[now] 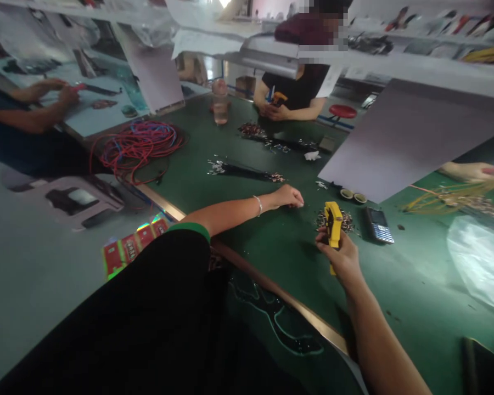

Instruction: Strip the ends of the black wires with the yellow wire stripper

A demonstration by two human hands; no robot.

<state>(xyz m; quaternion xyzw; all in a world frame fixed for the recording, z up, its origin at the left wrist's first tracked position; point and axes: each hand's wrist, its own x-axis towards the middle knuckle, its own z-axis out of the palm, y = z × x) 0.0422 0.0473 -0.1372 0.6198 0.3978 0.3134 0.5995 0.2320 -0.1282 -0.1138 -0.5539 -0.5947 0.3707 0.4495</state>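
Nearest, a dark flat-edged object (488,370) cuts into the lower right corner of the green surface (271,247). The right hand (346,257) is closed around a yellow hand tool (333,227), held upright above the surface with its head just in front of a pile of small metal pieces (347,220). A keypad phone (379,225) lies just right of that pile, and a clear plastic bag (481,258) spreads farther right. The left hand (287,196), with a bracelet (259,206) at its wrist, is loosely curled over the surface, fingertips nearly together; whether they pinch something small, I cannot tell. Two small round containers (353,195) sit beyond the metal pile, near a leaning grey panel (407,131). Past the left hand lies a bundle of black wires (245,171) with metal at both ends. Farther left is a tangled coil of red and blue wire (140,145). Beyond stands a clear cup (220,108), and across the surface a co-worker holds an orange-and-black tool (279,99).
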